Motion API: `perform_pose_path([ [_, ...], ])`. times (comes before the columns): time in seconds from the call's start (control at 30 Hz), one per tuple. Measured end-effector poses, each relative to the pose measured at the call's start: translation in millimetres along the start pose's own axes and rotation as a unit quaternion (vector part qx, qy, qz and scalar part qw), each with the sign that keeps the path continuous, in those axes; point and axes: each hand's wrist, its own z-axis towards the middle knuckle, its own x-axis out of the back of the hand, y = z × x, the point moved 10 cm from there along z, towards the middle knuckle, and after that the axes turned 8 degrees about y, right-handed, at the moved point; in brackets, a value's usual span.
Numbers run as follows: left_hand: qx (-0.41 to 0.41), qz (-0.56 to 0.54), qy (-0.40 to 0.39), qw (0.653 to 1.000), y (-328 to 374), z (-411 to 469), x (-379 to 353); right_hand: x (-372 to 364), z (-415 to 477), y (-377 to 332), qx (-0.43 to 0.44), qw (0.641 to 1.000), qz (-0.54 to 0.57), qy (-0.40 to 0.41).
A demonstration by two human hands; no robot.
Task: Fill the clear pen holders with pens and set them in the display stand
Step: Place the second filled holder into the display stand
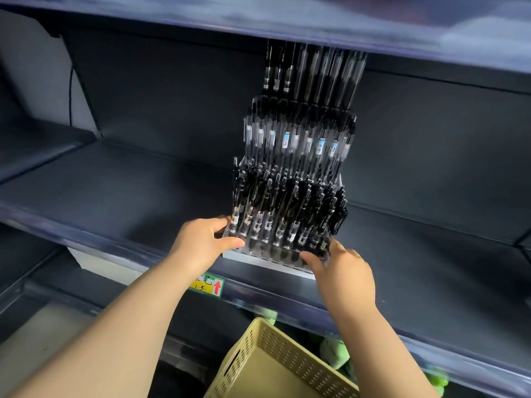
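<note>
Left hand [201, 239] pinches the left end of the front clear pen holder [275, 241]: thumb on the front face, fingers [221, 222] curled round behind. Right hand [344, 271] grips the right end likewise, thumb low in front, index finger up the side.

I read the holder as packed with black pens [267, 202], upright, between the two sets of fingers. It is at the lowest front step of the display stand [258, 261], over the white base; fully seated or not, I cannot tell.

The stand is on the dark shelf [115, 196]. Below the fingers are a price tag [208, 284] and a beige basket [275, 366].
</note>
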Motion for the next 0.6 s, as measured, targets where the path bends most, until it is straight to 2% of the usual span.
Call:
perform_pose_path([
  [0.1, -0.014, -0.021, -0.01, 1.0, 3.5, -0.2, -2.3, -0.5, -1.9, 2.5, -0.01, 1.0, 0.017, 0.009],
  [0.33, -0.033, 0.031, -0.005, 0.999, 4.8, 1.8, -1.5, -17.8, -10.6, 12.1, -0.073, 0.987, 0.138, -0.027],
  [0.5, -0.068, 0.082, 0.003, 0.994, 8.3, 2.2, -3.8, -19.7, -10.2, 13.5, -0.066, 0.99, 0.118, -0.026],
  [0.6, -0.119, 0.142, -0.014, 0.983, 17.0, 4.0, -5.5, -19.4, -3.5, 13.2, -0.053, 0.993, 0.097, -0.037],
])
